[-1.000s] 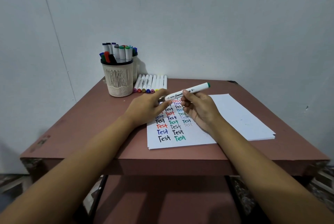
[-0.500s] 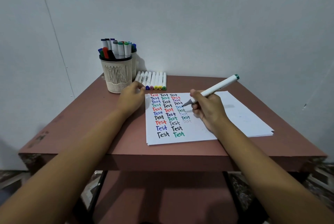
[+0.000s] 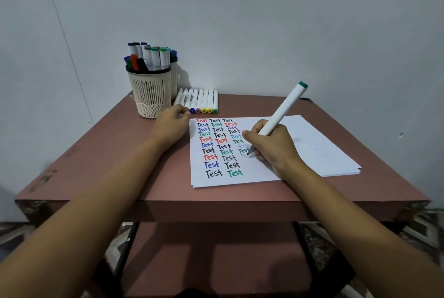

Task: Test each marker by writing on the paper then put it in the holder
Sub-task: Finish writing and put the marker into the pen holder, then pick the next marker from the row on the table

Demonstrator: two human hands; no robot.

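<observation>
On paper [image 3: 317,144]: right hand [image 3: 271,146] fingers pinch marker [image 3: 281,115], tip touching paper; left hand [image 3: 168,127] alongside, fingers curled, contents cannot tell.

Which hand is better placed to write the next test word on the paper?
Right. The right hand grips the marker, tip down at the paper by the third column of words. The left hand rests beside the paper's far corner, near the holder.
</observation>
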